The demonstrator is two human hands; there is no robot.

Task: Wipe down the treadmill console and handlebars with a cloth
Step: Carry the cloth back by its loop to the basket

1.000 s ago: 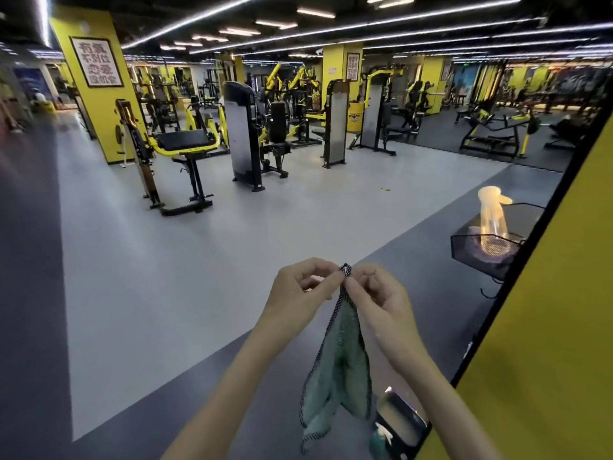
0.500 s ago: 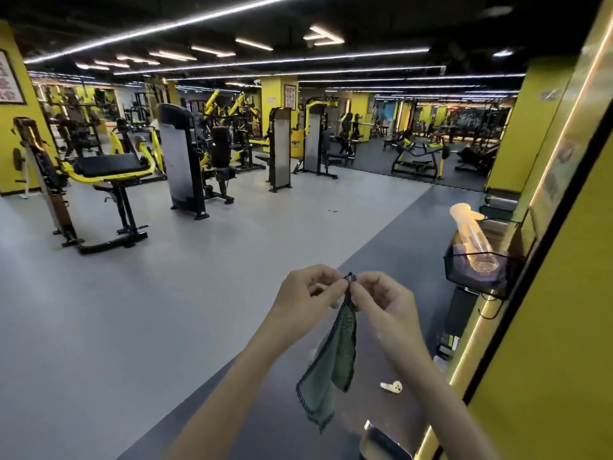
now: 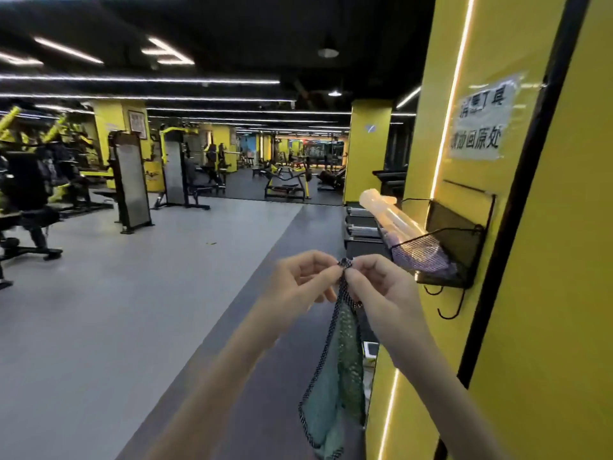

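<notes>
Beside the yellow pillar (image 3: 431,134) at right, a green, dark-edged fabric cloth (image 3: 335,376) is pinched at one corner by the left hand (image 3: 298,283) and right hand (image 3: 376,288). It is probably hung free for unfolding.

Two bare hands and two bare forearms, one person. Left hand (image 3: 298,283) sits at centre frame, right hand (image 3: 378,287) just right of it. Knuckles and finger creases show on both; nails too small to read. Left forearm (image 3: 215,376) comes in from the bottom edge, lower centre-left, uncovered along its whole visible length, soft with motion blur. Right forearm (image 3: 431,370) comes in from lower right, uncovered to the frame edge, sharper. Both wrists bare.
</notes>
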